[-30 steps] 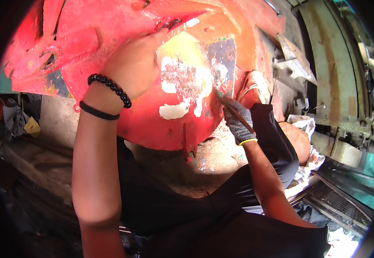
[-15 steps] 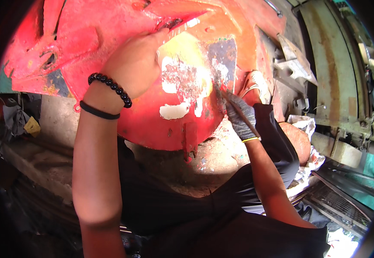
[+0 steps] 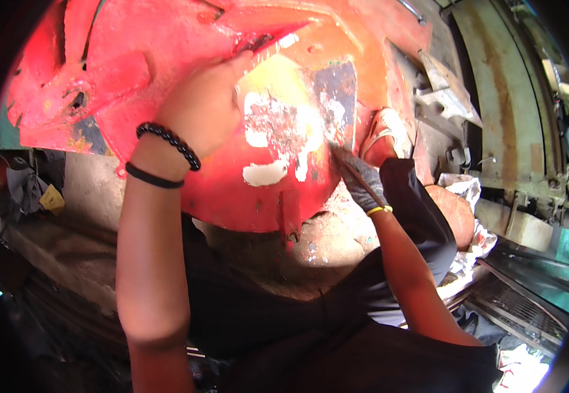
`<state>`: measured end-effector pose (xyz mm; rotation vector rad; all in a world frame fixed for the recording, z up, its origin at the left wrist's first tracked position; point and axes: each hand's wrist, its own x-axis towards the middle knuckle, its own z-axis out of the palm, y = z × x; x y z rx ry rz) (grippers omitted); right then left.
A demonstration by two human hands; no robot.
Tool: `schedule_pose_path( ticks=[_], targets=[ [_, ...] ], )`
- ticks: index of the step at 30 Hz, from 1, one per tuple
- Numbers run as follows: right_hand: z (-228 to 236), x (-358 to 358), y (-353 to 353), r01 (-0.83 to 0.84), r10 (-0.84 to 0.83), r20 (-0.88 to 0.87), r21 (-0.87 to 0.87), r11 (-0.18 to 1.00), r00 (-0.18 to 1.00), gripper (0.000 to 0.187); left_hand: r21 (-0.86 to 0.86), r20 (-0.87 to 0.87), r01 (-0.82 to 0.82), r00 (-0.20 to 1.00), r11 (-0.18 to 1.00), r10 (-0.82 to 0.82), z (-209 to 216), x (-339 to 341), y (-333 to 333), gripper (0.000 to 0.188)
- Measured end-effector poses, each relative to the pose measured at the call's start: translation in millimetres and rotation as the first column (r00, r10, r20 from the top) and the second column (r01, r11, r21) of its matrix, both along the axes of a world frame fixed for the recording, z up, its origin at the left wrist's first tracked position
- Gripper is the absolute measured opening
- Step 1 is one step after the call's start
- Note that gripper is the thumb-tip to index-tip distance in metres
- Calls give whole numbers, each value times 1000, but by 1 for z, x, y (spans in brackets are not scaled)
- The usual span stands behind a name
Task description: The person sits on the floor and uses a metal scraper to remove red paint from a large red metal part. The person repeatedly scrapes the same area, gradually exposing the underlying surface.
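Note:
A large red-painted metal part [image 3: 258, 209] with a rounded lower edge fills the upper middle of the view. Pale patches and bare, worn metal [image 3: 275, 124] show on its face. Against its upper surface rests my bare left hand [image 3: 206, 105], with a black bead bracelet [image 3: 170, 139] and a dark band on the wrist. Its fingertips reach a dark slot [image 3: 255, 42], and most of the fingers are hidden behind the hand. My right hand [image 3: 358, 190], in a grey glove, is closed round a thin brown stick-like tool [image 3: 369, 183]. The tool's tip meets the part's right side.
A foot in a light shoe [image 3: 383, 131] stands just beyond my right hand. Angular metal brackets [image 3: 448, 98] and a long stained metal beam [image 3: 494, 85] lie to the right. Crumpled foil-like sheet [image 3: 464, 190] and a metal grating [image 3: 520, 314] sit lower right. Dark cloth [image 3: 26, 187] hangs at left.
My right hand and the tool have shifted slightly left along the red part. My left hand has hardly moved, and the view has shifted a little.

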<state>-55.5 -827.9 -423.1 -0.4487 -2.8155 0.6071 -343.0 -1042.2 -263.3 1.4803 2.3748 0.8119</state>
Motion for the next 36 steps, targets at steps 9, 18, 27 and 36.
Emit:
schedule_pose_path(
  ticks=[9, 18, 27, 36],
  targets=[
    [9, -5, -7, 42, -44, -72, -34, 999, 996, 35, -22, 42, -29, 999, 999, 30, -2, -1, 0, 46],
    [8, -11, -6, 11, -1, 277, -32, 999, 961, 33, 11, 8, -27, 1000, 1000, 27, -7, -1, 0, 46],
    [-9, -3, 2, 52, -39, 88, -149, 987, 995, 33, 6, 34, 5, 999, 1000, -5, -3, -2, 0, 45],
    [1, 0, -3, 124, -115, 71, -137, 983, 991, 33, 11, -7, -10, 1000, 1000, 10, -6, -2, -1, 44]
  ],
)
